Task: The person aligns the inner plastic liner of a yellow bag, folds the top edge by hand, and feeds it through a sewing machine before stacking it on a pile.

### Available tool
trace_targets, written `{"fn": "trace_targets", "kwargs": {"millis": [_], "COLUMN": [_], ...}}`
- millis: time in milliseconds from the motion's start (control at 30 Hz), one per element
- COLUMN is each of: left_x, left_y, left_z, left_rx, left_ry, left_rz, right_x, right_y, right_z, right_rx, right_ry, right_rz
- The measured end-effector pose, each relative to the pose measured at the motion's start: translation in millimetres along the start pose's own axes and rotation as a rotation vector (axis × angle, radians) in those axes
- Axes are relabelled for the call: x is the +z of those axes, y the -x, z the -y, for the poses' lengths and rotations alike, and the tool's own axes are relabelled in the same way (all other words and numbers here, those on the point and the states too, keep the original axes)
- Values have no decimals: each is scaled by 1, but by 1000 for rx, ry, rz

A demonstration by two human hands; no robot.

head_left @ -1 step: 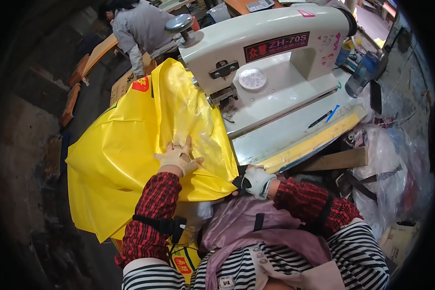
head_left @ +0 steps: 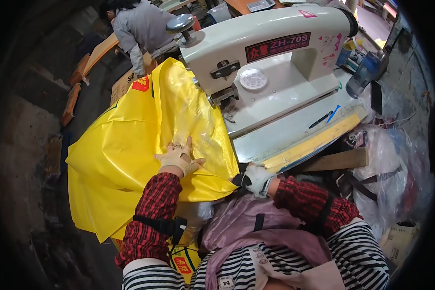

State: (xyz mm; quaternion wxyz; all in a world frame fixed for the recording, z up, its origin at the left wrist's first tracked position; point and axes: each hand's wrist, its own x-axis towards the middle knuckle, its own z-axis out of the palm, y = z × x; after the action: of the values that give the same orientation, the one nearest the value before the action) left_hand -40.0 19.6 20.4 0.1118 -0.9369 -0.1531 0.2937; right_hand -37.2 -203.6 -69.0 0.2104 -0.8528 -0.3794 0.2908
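- Has the yellow plastic sack (head_left: 116, 154) to the left of the sewing machine (head_left: 275, 29); spread wide and creased, with its upper part right beside the machine's head;
- Lays the left hand (head_left: 178, 158) on the sack, in front and to the left of the sewing machine; fingers spread apart, palm down, in a pale fingerless glove;
- Holds the right hand (head_left: 259, 181) at the sack's near right corner, in front of the sewing machine; curled, in a white glove; cannot tell whether pinching the corner or a black item (head_left: 241, 180);
- Has 2 pens, a black pen (head_left: 321, 120) and a blue pen (head_left: 333, 114), in front of the sewing machine's base; a bottle (head_left: 362, 77) to its right; 1 other person (head_left: 147, 29) behind it, leftward.
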Motion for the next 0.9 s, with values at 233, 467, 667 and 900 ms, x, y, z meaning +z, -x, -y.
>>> {"fn": "trace_targets", "kwargs": {"millis": [233,467,667,900], "left_x": [-21,11,20,34], "left_y": [0,-31,-9,-6], "left_z": [-9,-36,-82,-81], "left_rx": [460,466,36,24], "left_ry": [176,559,1703,2051], "left_rz": [-793,-577,-244,-326], "right_x": [52,10,13,-15], "right_y": [-43,-9,6,17], "right_z": [-56,-22,-32,-13], "right_rx": [73,-141,-274,-239], "right_ry": [-424,384,207,-302], "right_rz": [-216,-88,-315,-306]}}
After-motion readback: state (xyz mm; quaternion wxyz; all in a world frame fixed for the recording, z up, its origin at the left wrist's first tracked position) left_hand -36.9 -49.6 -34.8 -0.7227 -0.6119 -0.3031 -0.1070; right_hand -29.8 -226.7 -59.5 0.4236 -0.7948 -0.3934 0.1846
